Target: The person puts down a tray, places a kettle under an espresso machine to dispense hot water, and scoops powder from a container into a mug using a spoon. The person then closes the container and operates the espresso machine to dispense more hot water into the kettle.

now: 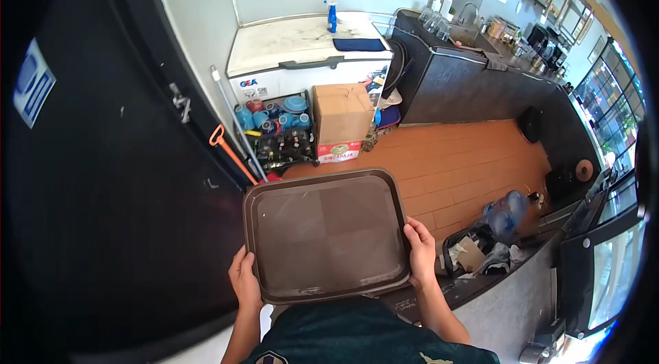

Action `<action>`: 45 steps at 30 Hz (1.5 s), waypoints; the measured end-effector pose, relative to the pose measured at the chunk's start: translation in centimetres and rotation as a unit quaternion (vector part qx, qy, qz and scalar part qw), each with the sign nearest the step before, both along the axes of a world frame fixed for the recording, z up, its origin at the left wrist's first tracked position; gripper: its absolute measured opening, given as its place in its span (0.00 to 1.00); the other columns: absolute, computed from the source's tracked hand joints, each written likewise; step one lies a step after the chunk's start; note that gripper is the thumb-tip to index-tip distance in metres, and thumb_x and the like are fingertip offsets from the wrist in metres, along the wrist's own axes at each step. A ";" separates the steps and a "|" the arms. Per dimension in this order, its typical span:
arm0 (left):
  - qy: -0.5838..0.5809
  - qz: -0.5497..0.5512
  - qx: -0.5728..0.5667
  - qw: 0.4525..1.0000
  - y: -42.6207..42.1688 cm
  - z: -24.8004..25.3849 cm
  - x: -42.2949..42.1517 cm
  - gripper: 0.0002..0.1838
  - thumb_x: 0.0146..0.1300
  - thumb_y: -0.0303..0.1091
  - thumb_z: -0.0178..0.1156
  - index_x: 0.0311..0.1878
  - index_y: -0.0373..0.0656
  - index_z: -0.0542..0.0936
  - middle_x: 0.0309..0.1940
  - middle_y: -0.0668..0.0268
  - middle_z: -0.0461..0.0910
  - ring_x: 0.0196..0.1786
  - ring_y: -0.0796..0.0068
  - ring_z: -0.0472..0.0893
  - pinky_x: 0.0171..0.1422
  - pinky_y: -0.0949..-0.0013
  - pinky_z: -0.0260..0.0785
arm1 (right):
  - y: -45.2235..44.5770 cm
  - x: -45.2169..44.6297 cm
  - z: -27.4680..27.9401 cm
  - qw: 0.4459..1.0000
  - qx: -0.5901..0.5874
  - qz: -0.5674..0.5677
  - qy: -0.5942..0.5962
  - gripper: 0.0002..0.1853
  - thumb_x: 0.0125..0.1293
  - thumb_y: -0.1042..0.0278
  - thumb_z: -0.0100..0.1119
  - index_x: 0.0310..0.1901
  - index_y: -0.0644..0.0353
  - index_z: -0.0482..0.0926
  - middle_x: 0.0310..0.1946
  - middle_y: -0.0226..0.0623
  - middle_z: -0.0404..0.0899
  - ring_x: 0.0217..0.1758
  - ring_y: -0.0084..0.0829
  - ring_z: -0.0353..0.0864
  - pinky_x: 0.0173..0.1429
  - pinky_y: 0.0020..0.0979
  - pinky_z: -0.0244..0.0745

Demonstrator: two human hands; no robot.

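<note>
A brown rectangular serving tray (pixel 329 233) with a raised rim is held level in front of my body, with nothing lying on it. My left hand (pixel 244 278) grips its lower left edge, the thumb over the rim. On the right edge, my right hand (pixel 420 251) holds the tray with the thumb on top. The fingers under the tray are hidden on both sides.
Ahead stands a white chest freezer (pixel 288 55) with a blue spray bottle (pixel 332 19) on top. Before it are a cardboard box (pixel 342 113) and a crate of blue cups (pixel 271 117). A bin (pixel 473 254) and water jug (pixel 506 214) stand right; a dark door (pixel 123 192) left.
</note>
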State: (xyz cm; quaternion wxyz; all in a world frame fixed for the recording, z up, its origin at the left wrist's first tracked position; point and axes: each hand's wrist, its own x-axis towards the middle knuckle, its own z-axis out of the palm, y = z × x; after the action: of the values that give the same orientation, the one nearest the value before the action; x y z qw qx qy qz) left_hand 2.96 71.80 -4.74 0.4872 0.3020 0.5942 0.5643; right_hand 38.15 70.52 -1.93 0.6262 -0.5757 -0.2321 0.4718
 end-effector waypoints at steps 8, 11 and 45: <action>0.068 -0.050 0.004 0.996 17.8 1.3 2.7 0.15 0.73 0.27 0.53 0.57 0.32 0.82 0.48 0.61 0.85 0.48 0.73 0.83 0.56 0.71 0.74 | 13.2 1.9 0.1 0.996 -0.023 -0.073 -0.036 0.16 0.75 0.67 0.56 0.54 0.71 0.82 0.46 0.34 0.85 0.50 0.24 0.80 0.59 0.25 0.72; 0.093 -0.064 -0.001 0.994 23.6 -1.0 4.4 0.15 0.73 0.27 0.54 0.57 0.31 0.82 0.48 0.61 0.85 0.47 0.74 0.83 0.55 0.72 0.74 | 18.4 3.8 -1.8 0.993 -0.070 -0.081 -0.058 0.16 0.75 0.67 0.56 0.55 0.70 0.82 0.47 0.35 0.85 0.50 0.25 0.81 0.58 0.25 0.72; 0.332 0.000 -0.041 0.942 89.8 -6.5 2.0 0.18 0.63 0.33 0.69 0.56 0.38 0.85 0.43 0.54 0.88 0.47 0.59 0.87 0.54 0.63 0.75 | 90.0 2.6 -9.3 0.927 -0.099 0.081 -0.353 0.20 0.67 0.77 0.57 0.61 0.62 0.82 0.47 0.52 0.87 0.48 0.35 0.88 0.54 0.30 0.77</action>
State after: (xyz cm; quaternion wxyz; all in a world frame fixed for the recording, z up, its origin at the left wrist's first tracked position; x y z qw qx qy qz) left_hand 5.00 161.60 -11.20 0.2742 0.4520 0.7450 0.4069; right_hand 40.77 160.52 -11.28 0.4036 -0.7430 -0.4361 0.3080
